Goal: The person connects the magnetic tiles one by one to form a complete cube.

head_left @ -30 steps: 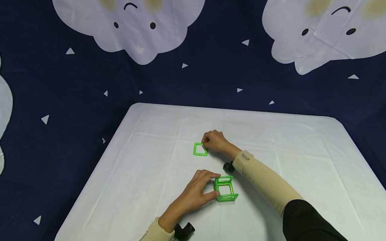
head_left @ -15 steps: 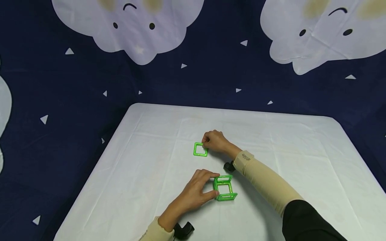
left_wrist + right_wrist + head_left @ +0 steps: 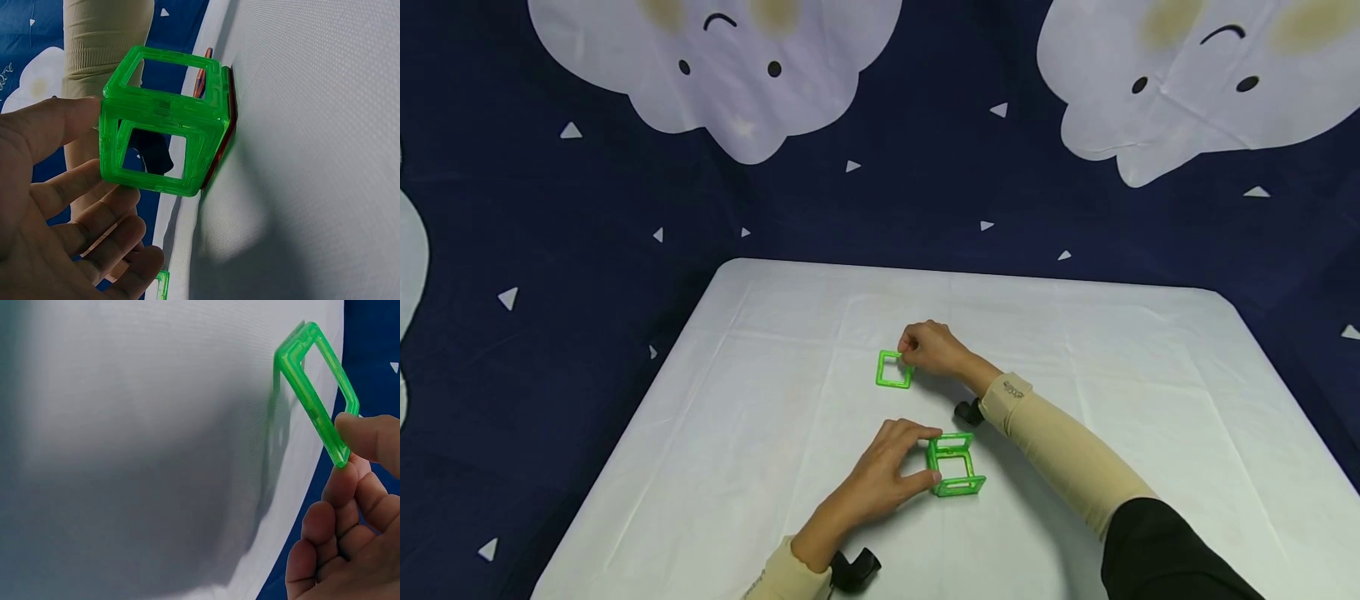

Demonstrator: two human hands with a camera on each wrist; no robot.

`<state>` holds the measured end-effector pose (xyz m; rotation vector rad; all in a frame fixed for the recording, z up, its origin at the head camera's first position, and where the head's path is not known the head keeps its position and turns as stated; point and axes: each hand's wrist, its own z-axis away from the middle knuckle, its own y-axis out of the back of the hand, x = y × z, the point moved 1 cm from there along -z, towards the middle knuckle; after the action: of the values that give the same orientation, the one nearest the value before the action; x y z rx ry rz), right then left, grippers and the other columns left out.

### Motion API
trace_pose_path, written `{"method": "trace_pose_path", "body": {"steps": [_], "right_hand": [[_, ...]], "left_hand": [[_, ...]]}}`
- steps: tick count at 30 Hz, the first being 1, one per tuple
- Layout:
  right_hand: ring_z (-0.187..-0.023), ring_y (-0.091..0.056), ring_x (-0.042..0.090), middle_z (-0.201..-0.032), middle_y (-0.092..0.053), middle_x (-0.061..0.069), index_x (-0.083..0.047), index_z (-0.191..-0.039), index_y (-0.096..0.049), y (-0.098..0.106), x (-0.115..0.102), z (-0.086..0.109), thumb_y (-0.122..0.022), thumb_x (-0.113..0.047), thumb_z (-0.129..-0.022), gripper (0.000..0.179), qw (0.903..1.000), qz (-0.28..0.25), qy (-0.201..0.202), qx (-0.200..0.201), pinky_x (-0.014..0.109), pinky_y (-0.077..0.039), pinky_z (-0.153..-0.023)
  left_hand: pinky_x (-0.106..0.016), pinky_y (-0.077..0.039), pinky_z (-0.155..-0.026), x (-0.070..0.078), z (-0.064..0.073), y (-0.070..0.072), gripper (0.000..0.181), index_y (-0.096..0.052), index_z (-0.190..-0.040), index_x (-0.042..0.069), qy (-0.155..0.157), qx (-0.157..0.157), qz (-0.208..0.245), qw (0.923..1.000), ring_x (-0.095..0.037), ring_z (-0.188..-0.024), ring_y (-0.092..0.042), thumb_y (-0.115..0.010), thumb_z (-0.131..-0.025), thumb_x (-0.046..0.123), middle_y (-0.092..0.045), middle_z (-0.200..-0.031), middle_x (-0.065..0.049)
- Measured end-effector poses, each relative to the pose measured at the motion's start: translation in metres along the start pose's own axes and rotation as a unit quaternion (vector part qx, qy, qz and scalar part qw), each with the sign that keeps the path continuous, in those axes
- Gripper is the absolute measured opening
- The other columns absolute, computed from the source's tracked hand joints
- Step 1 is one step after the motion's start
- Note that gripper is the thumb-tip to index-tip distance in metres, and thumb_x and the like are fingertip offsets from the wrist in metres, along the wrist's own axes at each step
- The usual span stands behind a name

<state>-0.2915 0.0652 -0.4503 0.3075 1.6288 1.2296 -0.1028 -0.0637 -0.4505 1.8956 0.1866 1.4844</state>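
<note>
The left hand (image 3: pixel 880 473) holds, between thumb and index finger, a box-like frame of translucent green plastic squares (image 3: pixel 164 107); the thumb and index are spread across its near and far edges, and the other fingers are loosely bent beneath the index in the left wrist view. The right hand (image 3: pixel 934 348), farther out on the table, has its thumb and index finger nearly together, pinching one corner of a single flat green translucent plastic square with a hollow centre (image 3: pixel 311 409), its remaining fingers curled in toward the palm. This square is beyond the box-like frame and slightly to its left in the head view, well apart from it; whether any of its edge touches the table cannot be told. In the left wrist view, a dark red edge (image 3: pixel 234 100) runs along the table side of the box-like frame, and a small orange and dark object shows behind it, too partial to identify. Black wrist devices are strapped below both hands, next to the tan sleeves (image 3: pixel 1067 450) on the forearms; a black sleeve (image 3: pixel 1165 550) covers the right arm higher up. Under everything, a creased white cloth covers the table (image 3: pixel 775 400), with rounded far corners. Behind it hangs a navy backdrop (image 3: pixel 925 217) printed with large white clouds (image 3: pixel 752 100) and small white triangles.
</note>
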Motion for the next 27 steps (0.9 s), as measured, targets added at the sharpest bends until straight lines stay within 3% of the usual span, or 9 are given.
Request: {"method": "trace_pose_path", "body": {"steps": [14, 27], "right_hand": [[-0.083, -0.052, 0.016, -0.08, -0.065, -0.002, -0.014, -0.086, -0.067, 0.001, -0.003, 0.005, -0.065, -0.015, -0.08, 0.007, 0.9994, -0.004, 0.024, 0.023, 0.043, -0.036, -0.096], [-0.08, -0.049, 0.016, -0.077, -0.063, -0.001, -0.014, -0.085, -0.066, 0.006, -0.009, 0.016, -0.064, -0.012, -0.079, 0.007, 0.9988, -0.03, 0.024, 0.031, 0.032, -0.039, -0.08]], "left_hand": [[-0.034, -0.041, -0.096, -0.001, -0.001, -0.001, 0.045, -0.055, -0.128, 0.021, -0.002, 0.003, 0.013, 0.9999, -0.017, -0.112, -0.046, -0.068, -0.086, 0.03, -0.056, -0.121, 0.003], [-0.033, -0.041, -0.095, -0.002, 0.001, -0.002, 0.045, -0.056, -0.127, 0.02, -0.007, 0.008, 0.016, 0.9998, -0.018, -0.111, -0.046, -0.068, -0.086, 0.031, -0.056, -0.121, 0.003]]}}
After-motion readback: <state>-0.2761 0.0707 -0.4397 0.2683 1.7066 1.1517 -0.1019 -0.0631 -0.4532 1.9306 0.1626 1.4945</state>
